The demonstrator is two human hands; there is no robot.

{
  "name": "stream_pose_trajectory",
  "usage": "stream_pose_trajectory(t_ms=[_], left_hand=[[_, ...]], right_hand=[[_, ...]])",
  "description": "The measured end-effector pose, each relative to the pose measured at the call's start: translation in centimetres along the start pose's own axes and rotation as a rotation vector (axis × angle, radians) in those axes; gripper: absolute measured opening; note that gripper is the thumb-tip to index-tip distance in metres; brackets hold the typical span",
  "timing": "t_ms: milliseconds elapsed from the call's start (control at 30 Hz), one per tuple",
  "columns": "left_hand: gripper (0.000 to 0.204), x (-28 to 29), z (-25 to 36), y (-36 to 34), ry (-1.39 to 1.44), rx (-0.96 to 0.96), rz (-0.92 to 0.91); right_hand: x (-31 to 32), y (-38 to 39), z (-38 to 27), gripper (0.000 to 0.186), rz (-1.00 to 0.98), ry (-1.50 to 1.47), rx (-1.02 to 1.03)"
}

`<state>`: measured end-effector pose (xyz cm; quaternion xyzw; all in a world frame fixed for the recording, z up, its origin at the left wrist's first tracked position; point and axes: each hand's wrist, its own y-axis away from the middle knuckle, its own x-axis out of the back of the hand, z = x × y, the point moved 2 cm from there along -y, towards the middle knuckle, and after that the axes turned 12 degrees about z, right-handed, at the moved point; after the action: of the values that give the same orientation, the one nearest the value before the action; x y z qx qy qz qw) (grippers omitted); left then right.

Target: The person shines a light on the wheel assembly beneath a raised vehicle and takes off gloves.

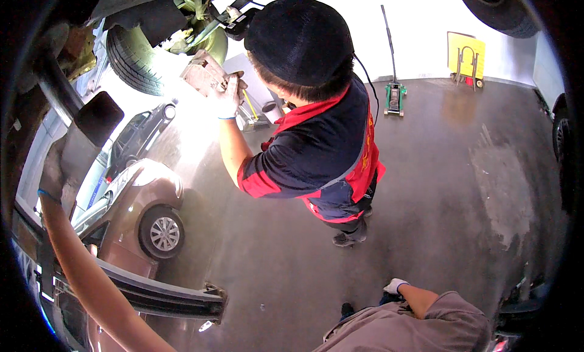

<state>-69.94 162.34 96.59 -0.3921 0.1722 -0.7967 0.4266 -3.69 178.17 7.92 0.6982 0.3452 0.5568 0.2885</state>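
Note:
My left arm reaches up along the left edge. My left hand (53, 169), in a shaded glove with a blue cuff, is closed on a grey box-like piece (82, 152) with a dark squared end. What it is exactly I cannot make out. Low on the right, my right hand (396, 285) hangs beside my trousers in a white glove, its fingers curled, with nothing visible in them. A co-worker (322, 127) in a black cap and dark-and-red shirt stands ahead. The co-worker's gloved hand (228, 98) holds a dirty, pale brown blocky part (205, 73) near the raised wheel.
A tyre (132, 61) and underbody of a raised car hang at upper left. A dark lift arm (164, 297) juts in at lower left. Beyond it stands a brown car (137, 212). A green floor jack (394, 98) and a yellow board (466, 53) stand by the far wall.

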Motion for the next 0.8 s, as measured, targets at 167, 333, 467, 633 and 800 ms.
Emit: stream_pose_trajectory(t_ms=[167,333,467,633,800], left_hand=[[0.04,0.0,0.4,0.0,-0.011,-0.027,-0.032],[0.04,-2.0,1.7,1.8,0.055,-0.006,0.01],[0.039,-0.8,1.4,1.1,-0.3,-0.299,-0.03],[0.04,-0.4,-0.1,0.5,-0.155,-0.156,-0.07],[0.041,0.3,0.2,-0.5,-0.065,-0.065,-0.039]], right_hand=[[-0.8,-1.1,0.3,0.056,-0.042,-0.004,-0.038],[-0.3,-0.1,0.1,0.058,-0.014,0.019,-0.004],[-0.3,0.0,0.2,0.057,-0.019,0.047,-0.003],[-0.1,0.6,0.5,0.056,0.001,0.039,0.001],[-0.6,0.5,0.9,0.055,0.016,0.024,0.018]])
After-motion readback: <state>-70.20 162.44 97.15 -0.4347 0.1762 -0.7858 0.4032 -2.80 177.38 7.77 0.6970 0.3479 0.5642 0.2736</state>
